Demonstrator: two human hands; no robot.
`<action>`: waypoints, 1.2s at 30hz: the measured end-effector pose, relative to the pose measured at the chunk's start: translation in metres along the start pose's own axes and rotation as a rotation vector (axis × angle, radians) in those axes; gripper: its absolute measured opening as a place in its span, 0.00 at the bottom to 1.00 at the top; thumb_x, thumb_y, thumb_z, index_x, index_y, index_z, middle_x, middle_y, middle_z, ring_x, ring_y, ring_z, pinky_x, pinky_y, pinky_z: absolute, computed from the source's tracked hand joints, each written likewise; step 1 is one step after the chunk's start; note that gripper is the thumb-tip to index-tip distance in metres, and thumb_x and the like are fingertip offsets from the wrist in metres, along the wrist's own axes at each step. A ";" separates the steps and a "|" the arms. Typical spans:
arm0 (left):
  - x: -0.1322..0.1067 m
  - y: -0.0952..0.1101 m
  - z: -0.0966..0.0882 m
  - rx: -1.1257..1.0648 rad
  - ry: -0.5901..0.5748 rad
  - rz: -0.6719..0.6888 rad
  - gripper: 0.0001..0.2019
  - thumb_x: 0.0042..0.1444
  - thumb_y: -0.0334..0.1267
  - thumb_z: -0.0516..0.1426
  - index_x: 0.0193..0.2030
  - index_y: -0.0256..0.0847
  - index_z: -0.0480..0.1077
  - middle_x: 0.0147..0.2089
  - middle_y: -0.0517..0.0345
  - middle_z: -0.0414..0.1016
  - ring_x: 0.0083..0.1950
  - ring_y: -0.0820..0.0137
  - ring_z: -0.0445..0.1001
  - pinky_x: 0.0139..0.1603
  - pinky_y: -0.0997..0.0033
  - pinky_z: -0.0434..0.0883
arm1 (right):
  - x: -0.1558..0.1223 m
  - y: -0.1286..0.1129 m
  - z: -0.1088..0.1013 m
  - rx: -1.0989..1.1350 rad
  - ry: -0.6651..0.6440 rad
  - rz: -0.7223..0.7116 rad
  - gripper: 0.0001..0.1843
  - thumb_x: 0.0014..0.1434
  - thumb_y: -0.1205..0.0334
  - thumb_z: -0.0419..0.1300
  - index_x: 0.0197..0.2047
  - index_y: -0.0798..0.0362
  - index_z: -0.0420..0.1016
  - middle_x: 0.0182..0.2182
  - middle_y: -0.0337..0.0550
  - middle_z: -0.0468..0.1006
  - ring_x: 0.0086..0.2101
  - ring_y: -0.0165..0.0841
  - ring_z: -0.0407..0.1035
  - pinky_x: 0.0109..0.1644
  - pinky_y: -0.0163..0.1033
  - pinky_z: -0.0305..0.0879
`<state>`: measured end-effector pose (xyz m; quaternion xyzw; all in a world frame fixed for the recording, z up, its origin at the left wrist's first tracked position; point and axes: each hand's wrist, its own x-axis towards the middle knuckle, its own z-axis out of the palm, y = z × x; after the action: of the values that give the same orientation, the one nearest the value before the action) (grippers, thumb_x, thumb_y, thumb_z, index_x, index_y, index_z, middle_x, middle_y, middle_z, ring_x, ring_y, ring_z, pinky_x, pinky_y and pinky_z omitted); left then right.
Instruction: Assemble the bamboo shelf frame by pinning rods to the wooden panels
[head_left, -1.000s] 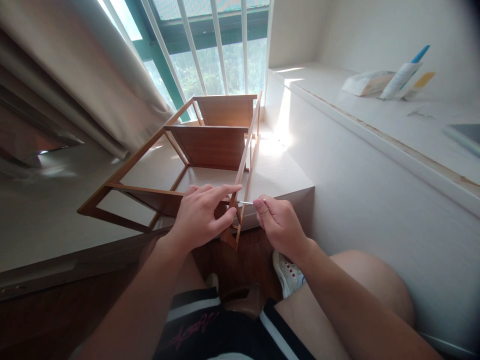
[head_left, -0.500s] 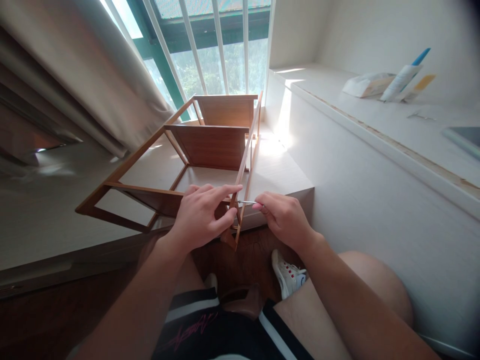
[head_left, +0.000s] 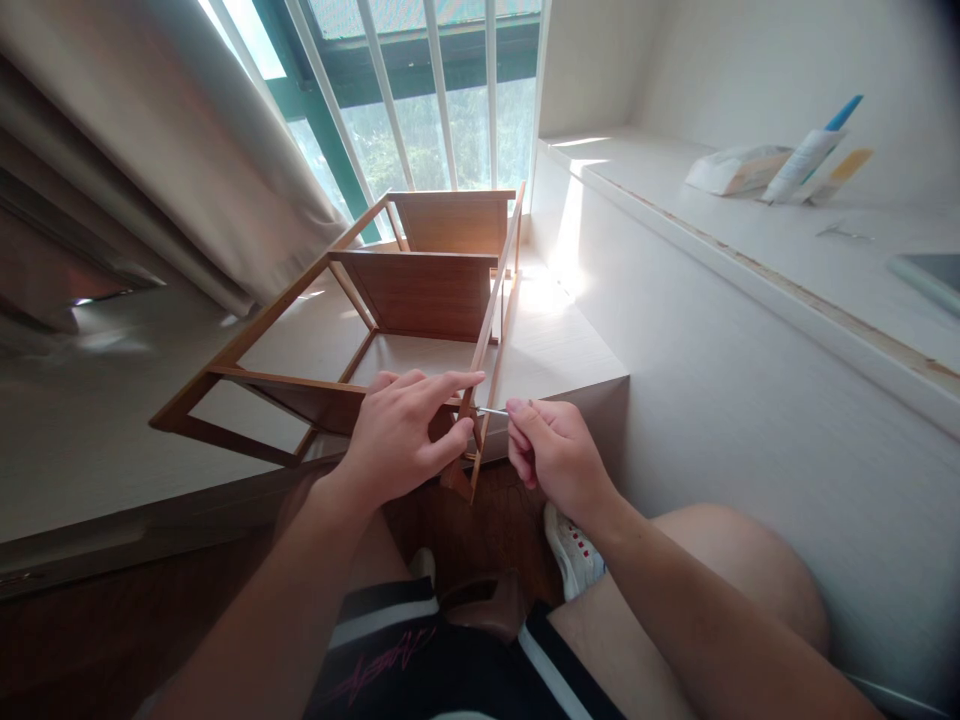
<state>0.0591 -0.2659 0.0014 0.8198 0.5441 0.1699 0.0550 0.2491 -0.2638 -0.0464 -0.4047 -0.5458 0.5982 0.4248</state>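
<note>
A small wooden shelf frame (head_left: 420,290) lies on its side on a pale platform (head_left: 555,350) below the window. My left hand (head_left: 405,430) grips the frame's near corner, index finger stretched along the top rail and thumb under it. My right hand (head_left: 551,450) is closed in a pinch on a thin metal tool (head_left: 491,410), whose tip meets the side rail at that corner.
A curtain (head_left: 187,150) hangs at the left beside the barred window (head_left: 435,90). A raised white ledge (head_left: 750,230) at the right carries a pouch (head_left: 739,165) and tubes (head_left: 806,155). My knees and a white shoe (head_left: 574,550) are below, over a dark wooden floor.
My right hand has turned at the wrist while keeping the thin tool against the rail. The left hand and the frame have stayed where they were.
</note>
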 end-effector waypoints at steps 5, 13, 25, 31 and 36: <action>0.000 0.000 -0.001 0.002 -0.006 -0.009 0.20 0.61 0.45 0.54 0.61 0.57 0.67 0.42 0.63 0.77 0.45 0.65 0.74 0.50 0.60 0.59 | -0.001 -0.002 -0.007 -0.085 0.041 -0.030 0.28 0.69 0.47 0.49 0.20 0.50 0.57 0.10 0.33 0.62 0.14 0.27 0.55 0.22 0.35 0.52; 0.001 0.000 0.000 -0.002 -0.015 -0.008 0.20 0.61 0.45 0.54 0.61 0.57 0.67 0.42 0.63 0.78 0.45 0.64 0.74 0.51 0.60 0.60 | 0.002 -0.001 -0.017 -0.584 0.013 -0.366 0.22 0.71 0.53 0.48 0.25 0.51 0.58 0.19 0.36 0.64 0.22 0.29 0.56 0.30 0.37 0.50; 0.000 0.002 -0.001 0.002 -0.015 -0.011 0.20 0.61 0.45 0.54 0.61 0.57 0.67 0.42 0.63 0.78 0.45 0.64 0.74 0.51 0.59 0.59 | 0.009 0.006 -0.031 -0.760 0.025 -0.565 0.17 0.71 0.57 0.50 0.28 0.51 0.59 0.23 0.37 0.64 0.25 0.30 0.57 0.32 0.37 0.50; 0.001 0.002 -0.002 0.018 -0.014 -0.008 0.21 0.61 0.45 0.54 0.61 0.54 0.67 0.40 0.63 0.77 0.44 0.64 0.73 0.49 0.60 0.59 | 0.013 0.005 -0.032 -0.758 -0.009 -0.571 0.17 0.71 0.57 0.50 0.29 0.51 0.61 0.24 0.37 0.66 0.25 0.30 0.58 0.33 0.37 0.51; 0.001 0.002 -0.001 0.023 -0.016 -0.006 0.21 0.61 0.45 0.54 0.61 0.53 0.68 0.40 0.62 0.78 0.45 0.64 0.73 0.49 0.60 0.59 | 0.015 0.006 -0.035 -0.804 0.005 -0.608 0.16 0.71 0.57 0.51 0.30 0.51 0.62 0.24 0.37 0.66 0.26 0.31 0.58 0.33 0.37 0.51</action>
<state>0.0609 -0.2659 0.0037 0.8199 0.5482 0.1570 0.0503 0.2770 -0.2395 -0.0553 -0.3606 -0.8253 0.1889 0.3914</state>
